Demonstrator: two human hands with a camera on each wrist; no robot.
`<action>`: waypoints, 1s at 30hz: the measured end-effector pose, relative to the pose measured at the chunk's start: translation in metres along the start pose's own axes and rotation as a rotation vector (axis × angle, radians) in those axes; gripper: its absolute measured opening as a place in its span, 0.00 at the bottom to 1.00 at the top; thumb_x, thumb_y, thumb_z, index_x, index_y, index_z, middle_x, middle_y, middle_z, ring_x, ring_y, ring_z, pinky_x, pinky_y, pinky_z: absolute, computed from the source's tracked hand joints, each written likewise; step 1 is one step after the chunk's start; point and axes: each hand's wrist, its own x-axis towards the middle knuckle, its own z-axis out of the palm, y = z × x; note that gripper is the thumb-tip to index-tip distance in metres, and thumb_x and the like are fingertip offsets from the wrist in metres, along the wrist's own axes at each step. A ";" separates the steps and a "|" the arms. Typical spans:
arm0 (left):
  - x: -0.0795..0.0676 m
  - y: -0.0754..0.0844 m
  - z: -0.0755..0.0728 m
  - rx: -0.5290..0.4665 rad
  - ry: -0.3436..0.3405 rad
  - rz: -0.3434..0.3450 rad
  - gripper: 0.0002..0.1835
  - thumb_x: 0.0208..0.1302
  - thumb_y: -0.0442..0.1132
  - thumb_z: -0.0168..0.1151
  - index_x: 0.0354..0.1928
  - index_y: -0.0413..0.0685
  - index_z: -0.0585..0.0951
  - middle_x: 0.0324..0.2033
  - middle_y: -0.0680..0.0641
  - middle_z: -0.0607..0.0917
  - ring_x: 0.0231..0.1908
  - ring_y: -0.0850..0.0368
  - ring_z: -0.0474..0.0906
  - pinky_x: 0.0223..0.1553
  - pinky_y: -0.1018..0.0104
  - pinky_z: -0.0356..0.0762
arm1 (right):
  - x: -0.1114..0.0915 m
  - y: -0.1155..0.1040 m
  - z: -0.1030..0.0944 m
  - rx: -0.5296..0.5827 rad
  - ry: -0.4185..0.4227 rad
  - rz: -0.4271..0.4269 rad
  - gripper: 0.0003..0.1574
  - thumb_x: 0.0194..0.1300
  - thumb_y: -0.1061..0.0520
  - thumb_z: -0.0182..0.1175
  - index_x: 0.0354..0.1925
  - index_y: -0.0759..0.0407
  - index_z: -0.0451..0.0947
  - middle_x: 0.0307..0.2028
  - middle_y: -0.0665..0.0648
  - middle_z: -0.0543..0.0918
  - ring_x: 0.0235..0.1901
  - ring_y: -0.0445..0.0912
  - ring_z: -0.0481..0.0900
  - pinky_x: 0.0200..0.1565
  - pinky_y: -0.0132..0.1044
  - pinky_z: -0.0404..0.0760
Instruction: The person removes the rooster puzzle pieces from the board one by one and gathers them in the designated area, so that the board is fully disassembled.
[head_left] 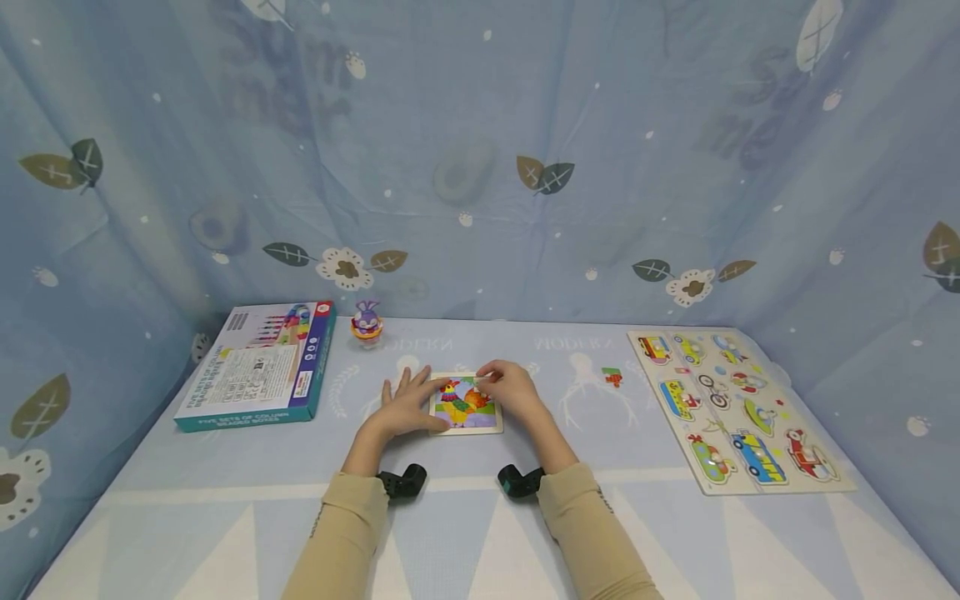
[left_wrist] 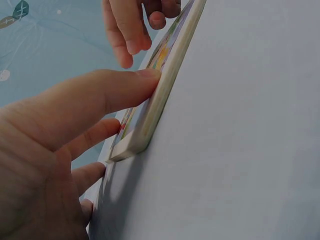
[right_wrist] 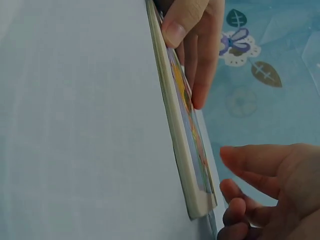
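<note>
A small wooden puzzle board [head_left: 483,429] with a colourful rooster picture lies flat in the middle of the table. My left hand [head_left: 407,408] spans its left side with fingers spread. The left thumb [left_wrist: 130,90] presses on the near rim and the fingertips touch the side and far edge. At the board's upper right corner hovers my right hand [head_left: 513,389], with loosely bent fingers. In the right wrist view, the right fingertips [right_wrist: 231,156] are a little apart from the board, and no piece shows between them. To the right lies a loose green and red puzzle piece [head_left: 612,377].
At right lies a large wooden vehicle puzzle board [head_left: 738,408]. A flat white and teal box [head_left: 258,367] is at left, with a small purple toy figure [head_left: 367,323] beside it. Behind the table hangs a blue patterned curtain [head_left: 465,233].
</note>
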 end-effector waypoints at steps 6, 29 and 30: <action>-0.001 0.001 0.000 -0.004 -0.003 0.004 0.41 0.47 0.46 0.68 0.66 0.52 0.66 0.71 0.39 0.48 0.69 0.36 0.27 0.60 0.35 0.19 | 0.000 -0.002 0.004 -0.161 -0.005 -0.001 0.11 0.56 0.55 0.64 0.38 0.57 0.83 0.32 0.57 0.72 0.32 0.47 0.69 0.32 0.36 0.68; 0.000 0.001 0.000 0.021 -0.015 -0.008 0.41 0.47 0.47 0.68 0.67 0.53 0.65 0.71 0.39 0.47 0.69 0.37 0.27 0.60 0.35 0.20 | 0.005 0.002 0.011 0.064 0.027 -0.056 0.07 0.57 0.61 0.64 0.36 0.60 0.77 0.28 0.55 0.81 0.23 0.41 0.75 0.28 0.30 0.78; 0.000 0.001 0.000 0.021 -0.015 -0.009 0.41 0.47 0.47 0.68 0.67 0.53 0.65 0.71 0.39 0.47 0.69 0.37 0.27 0.60 0.35 0.20 | 0.005 0.002 0.011 0.073 0.028 -0.057 0.08 0.57 0.61 0.64 0.37 0.60 0.78 0.28 0.55 0.81 0.23 0.41 0.75 0.28 0.31 0.78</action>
